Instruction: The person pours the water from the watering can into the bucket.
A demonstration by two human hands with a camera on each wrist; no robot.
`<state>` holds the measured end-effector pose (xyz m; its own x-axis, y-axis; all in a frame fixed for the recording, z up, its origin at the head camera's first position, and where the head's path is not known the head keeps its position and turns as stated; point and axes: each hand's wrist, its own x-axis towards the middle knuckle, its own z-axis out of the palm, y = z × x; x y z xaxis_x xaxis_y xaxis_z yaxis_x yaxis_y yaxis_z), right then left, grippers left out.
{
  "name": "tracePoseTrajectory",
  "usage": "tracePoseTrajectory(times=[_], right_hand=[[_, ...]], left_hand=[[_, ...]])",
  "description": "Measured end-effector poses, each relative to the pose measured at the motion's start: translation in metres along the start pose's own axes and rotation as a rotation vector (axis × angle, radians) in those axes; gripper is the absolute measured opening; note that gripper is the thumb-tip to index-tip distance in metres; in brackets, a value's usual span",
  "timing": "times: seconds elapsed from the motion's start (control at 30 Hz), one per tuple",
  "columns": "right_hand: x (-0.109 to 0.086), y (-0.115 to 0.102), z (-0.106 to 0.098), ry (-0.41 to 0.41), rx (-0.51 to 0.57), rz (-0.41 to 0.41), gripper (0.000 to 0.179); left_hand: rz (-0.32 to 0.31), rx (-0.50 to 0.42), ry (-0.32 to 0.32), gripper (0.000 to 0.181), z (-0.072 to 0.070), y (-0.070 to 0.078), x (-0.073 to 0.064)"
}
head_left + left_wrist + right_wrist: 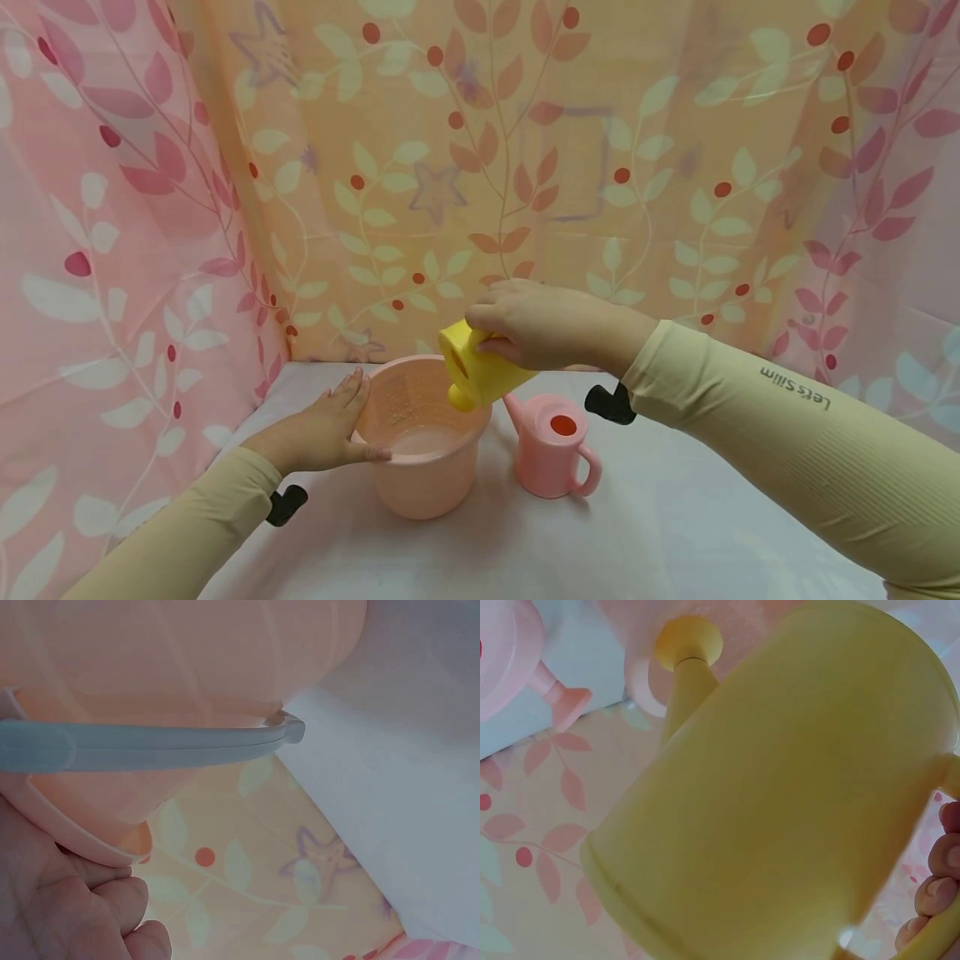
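A yellow watering can point(480, 367) is tilted over the pink bucket point(427, 496), its round spout head hanging low at the opening. My right hand point(525, 321) grips the can; the right wrist view shows the fingers point(934, 896) curled round its handle. The can's body point(772, 780) fills most of that view. My left hand point(330, 429) rests spread on the bucket's left rim, thumb along the near edge. Some liquid with bubbles shows inside the bucket. A pink watering can point(547, 458) stands upright just right of the bucket, its handle towards the right.
A white cloth point(675, 517) covers the table. Leaf-patterned curtains point(570, 167) hang behind and at both sides. The bucket's grey-blue carrying handle point(172, 746) crosses its side in the left wrist view.
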<state>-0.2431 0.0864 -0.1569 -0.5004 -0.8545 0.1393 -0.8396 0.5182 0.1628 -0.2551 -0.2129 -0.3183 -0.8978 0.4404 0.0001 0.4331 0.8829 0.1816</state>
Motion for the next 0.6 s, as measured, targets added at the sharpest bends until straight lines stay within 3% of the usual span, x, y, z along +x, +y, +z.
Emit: tracePoseTrajectory(times=[0.33, 0.6], right_hand=[[-0.0001, 0.0014, 0.0014, 0.015, -0.026, -0.004, 0.015], [0.0011, 0.0030, 0.0022, -0.017, -0.025, 0.026, 0.013]], left_hand=[[-0.005, 0.005, 0.000, 0.121, 0.0010, -0.0005, 0.0002], [0.001, 0.006, 0.007, 0.122, 0.0015, -0.0006, 0.0003]])
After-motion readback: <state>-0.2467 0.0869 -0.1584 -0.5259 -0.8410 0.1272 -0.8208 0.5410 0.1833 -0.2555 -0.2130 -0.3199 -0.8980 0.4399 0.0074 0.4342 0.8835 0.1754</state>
